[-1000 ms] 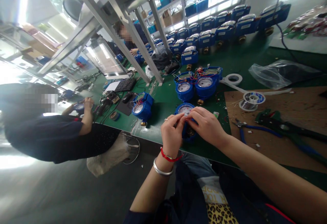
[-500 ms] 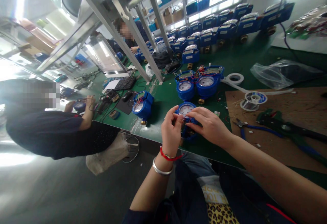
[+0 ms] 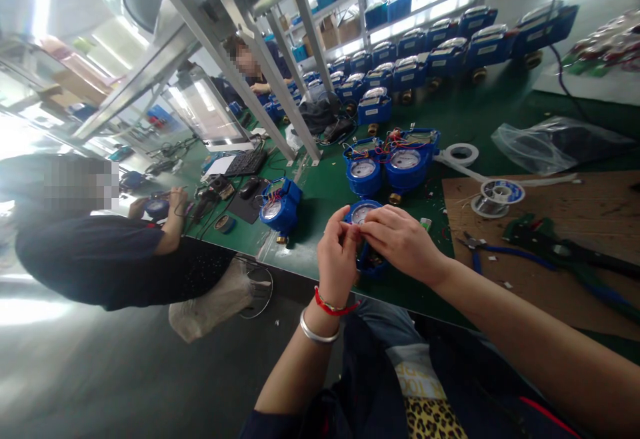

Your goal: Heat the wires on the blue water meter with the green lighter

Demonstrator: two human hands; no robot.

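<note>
In front of me at the near edge of the bench is a blue water meter with a round dial, partly covered by my fingers. My left hand is at its left side, thumb and fingertips pinched together over the dial. From the right my right hand reaches across, its fingertips closed in a pinch and meeting those of the left. Whatever lies between the fingertips is too small and hidden to make out. Just beyond stand two more water meters with open tops and loose coloured wires.
Another wired meter stands to the left. On the right are a tape roll, a solder spool, cutting pliers and a green wire stripper on brown board. Several finished-looking meters line the back. A co-worker sits left.
My right hand's fingers have drawn in from a looser spread and moved slightly left and up, now pinching against my left fingertips. My left hand has hardly moved.
</note>
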